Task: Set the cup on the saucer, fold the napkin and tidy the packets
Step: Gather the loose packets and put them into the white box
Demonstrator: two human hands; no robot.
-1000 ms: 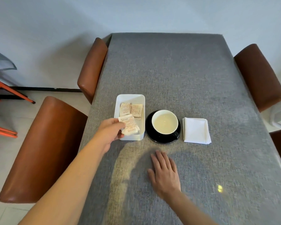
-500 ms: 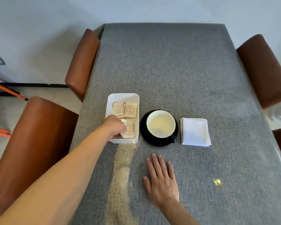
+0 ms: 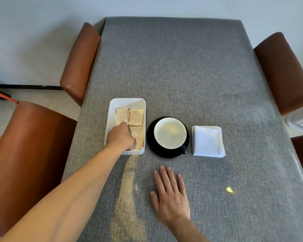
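A white cup [image 3: 170, 132] with a dark handle stands on the black saucer [image 3: 150, 144] at the table's middle. To its right lies a folded white napkin [image 3: 207, 141], square and flat. Left of the saucer a white tray [image 3: 128, 101] holds beige packets [image 3: 136, 116] in two stacks at its far end. My left hand [image 3: 120, 137] is down inside the tray's near end, fingers curled on more packets [image 3: 139, 139] lying there. My right hand [image 3: 170, 194] rests flat on the cloth in front of the saucer, fingers straight and holding nothing.
The grey cloth-covered table [image 3: 182, 67] runs away from me to a pale wall. Brown padded chairs stand at the left [image 3: 79, 62], near left [image 3: 24, 154] and right [image 3: 280, 72]. An orange frame [image 3: 3, 96] pokes in at the far left.
My left hand carried a small bundle of packets from the tray's near edge down into the tray's near end. My right hand has stayed flat on the cloth.
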